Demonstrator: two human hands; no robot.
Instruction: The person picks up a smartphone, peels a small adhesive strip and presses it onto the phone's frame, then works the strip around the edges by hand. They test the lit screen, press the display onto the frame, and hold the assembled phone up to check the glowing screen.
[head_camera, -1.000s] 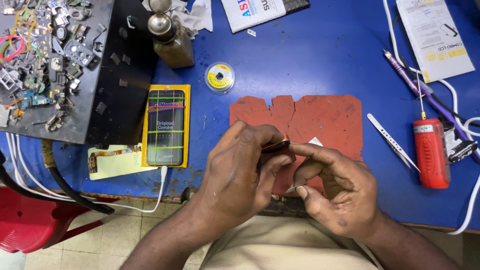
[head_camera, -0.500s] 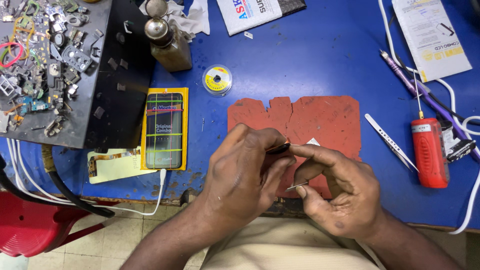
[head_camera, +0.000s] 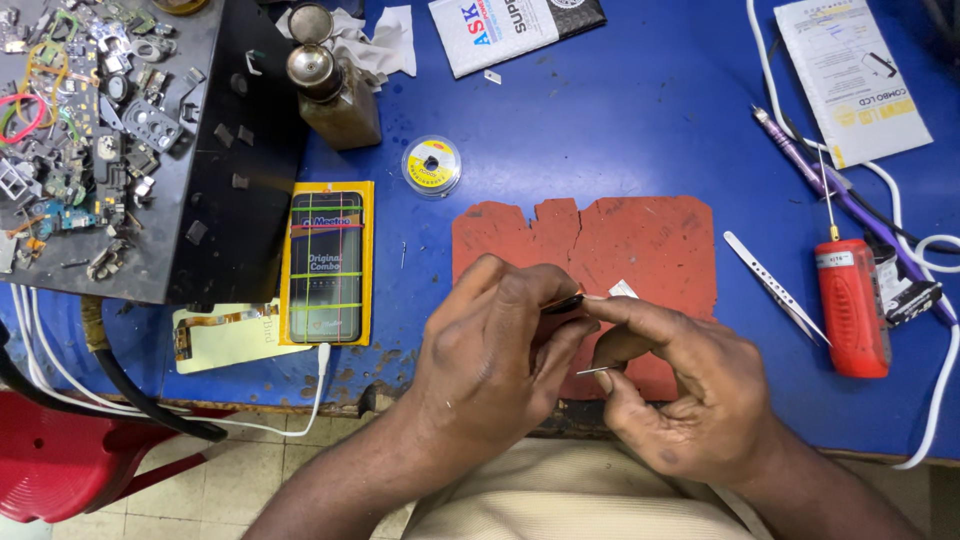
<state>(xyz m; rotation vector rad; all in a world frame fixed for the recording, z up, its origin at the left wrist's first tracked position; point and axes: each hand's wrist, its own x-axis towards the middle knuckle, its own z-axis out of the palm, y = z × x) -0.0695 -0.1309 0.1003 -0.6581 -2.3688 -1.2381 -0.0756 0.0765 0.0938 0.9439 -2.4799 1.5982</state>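
On the blue bench (head_camera: 620, 130), a torn red rubber mat (head_camera: 640, 250) lies centre; boxed phone screen (head_camera: 326, 262) at nine o'clock, red cylindrical tool (head_camera: 852, 306) at three.

one view only, from a camera worn on the person's head, looking almost straight down over the near edge of the blue table (head_camera: 620, 120). it sits close: the left hand (head_camera: 495, 350) and right hand (head_camera: 690, 400) fill the lower middle, with the forearms running out at the bottom edge. the frame's top is the far side of the table; floor tiles (head_camera: 200, 495) and a red stool (head_camera: 60, 460) show lower left.
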